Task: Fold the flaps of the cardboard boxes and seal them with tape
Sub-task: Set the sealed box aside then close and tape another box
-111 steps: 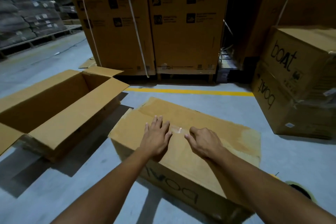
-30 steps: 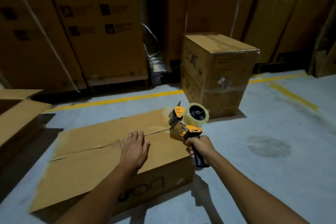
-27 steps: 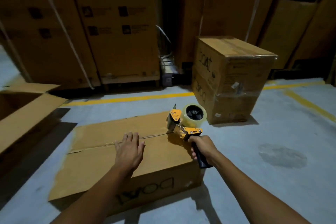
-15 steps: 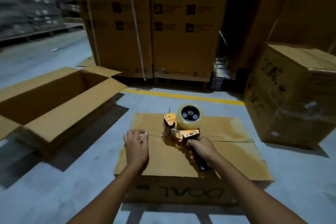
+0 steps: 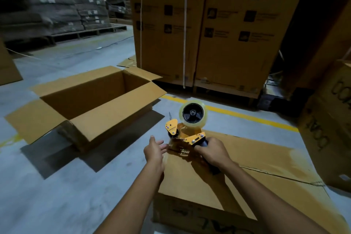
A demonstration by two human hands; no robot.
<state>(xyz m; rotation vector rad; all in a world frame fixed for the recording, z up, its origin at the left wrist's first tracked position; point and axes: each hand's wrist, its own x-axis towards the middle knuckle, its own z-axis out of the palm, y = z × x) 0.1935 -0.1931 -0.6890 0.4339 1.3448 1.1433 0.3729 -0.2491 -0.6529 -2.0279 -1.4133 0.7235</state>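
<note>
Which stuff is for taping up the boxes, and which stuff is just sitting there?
For the job: closed box, tape dispenser in the right hand, left hand beside it, open box.
Just sitting there: stacked cartons, sacks, printed box.

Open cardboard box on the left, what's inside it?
Only the bare inner walls of the open cardboard box show, with nothing against them. Its bottom is hidden behind the near wall and folded-out flap, so contents there cannot be ruled out.

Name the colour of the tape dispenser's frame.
Orange-yellow, on the tape dispenser; it shows best in the head view.
</note>
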